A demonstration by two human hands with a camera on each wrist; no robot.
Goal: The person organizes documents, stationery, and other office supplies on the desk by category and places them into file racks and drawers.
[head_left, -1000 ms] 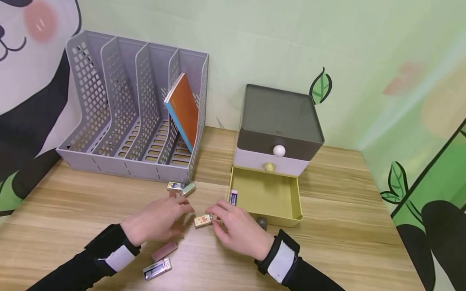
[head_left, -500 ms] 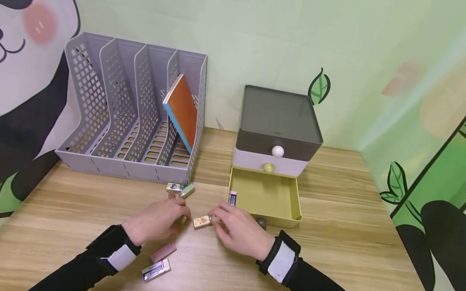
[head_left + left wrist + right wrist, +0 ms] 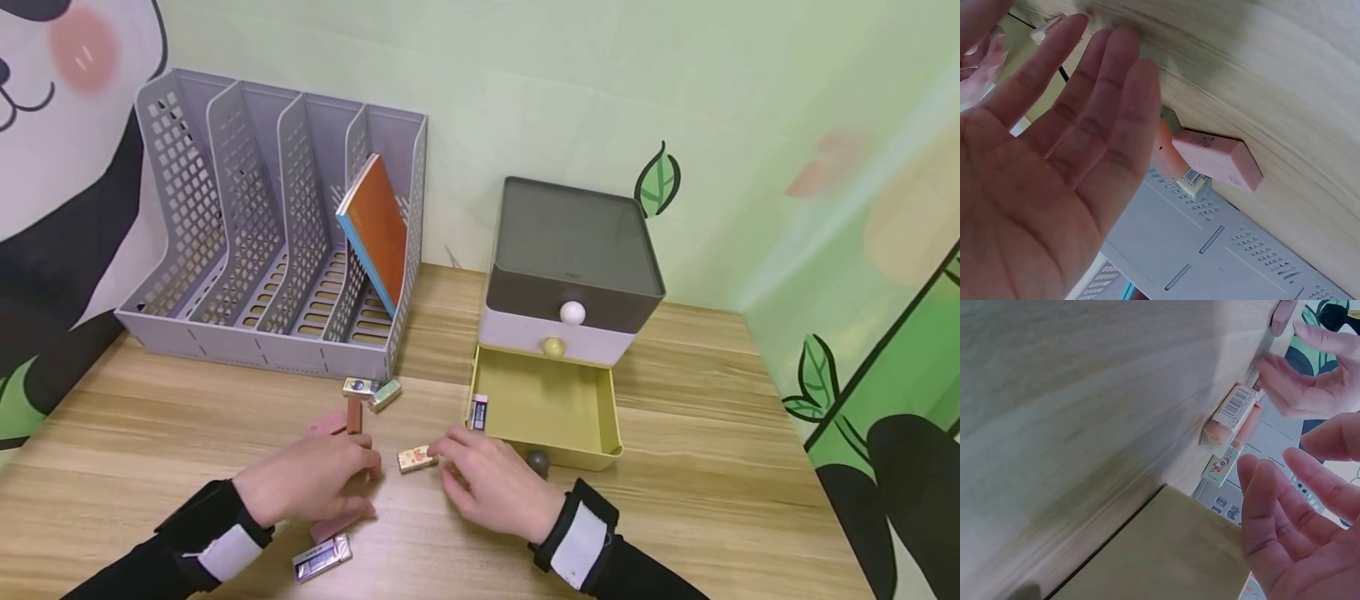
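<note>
My left hand [image 3: 311, 479] hovers low over the table, fingers spread and holding nothing, as the left wrist view shows. Its thumb overlaps a pink eraser [image 3: 330, 527] in the head view. Just beyond that hand lie another pink eraser [image 3: 327, 424] and a reddish-brown eraser [image 3: 354, 415]. My right hand [image 3: 498, 485] has loosely bent fingers, with nothing between them in the right wrist view. Its fingertips are right at one end of an eraser in a patterned cream sleeve [image 3: 415, 458]. Nearest me lies a white-sleeved eraser [image 3: 322, 558].
A yellow drawer [image 3: 555, 400] stands pulled out from a small drawer unit [image 3: 577, 242], with one eraser [image 3: 478, 412] inside. A grey file rack [image 3: 247, 342] holds an orange book [image 3: 378, 229]. Before it lie a green eraser [image 3: 386, 395] and a blue-and-yellow one [image 3: 361, 387].
My left hand has moved left and toward me, uncovering the reddish-brown eraser and the far pink one. My right hand has stayed almost still beside the patterned eraser.
</note>
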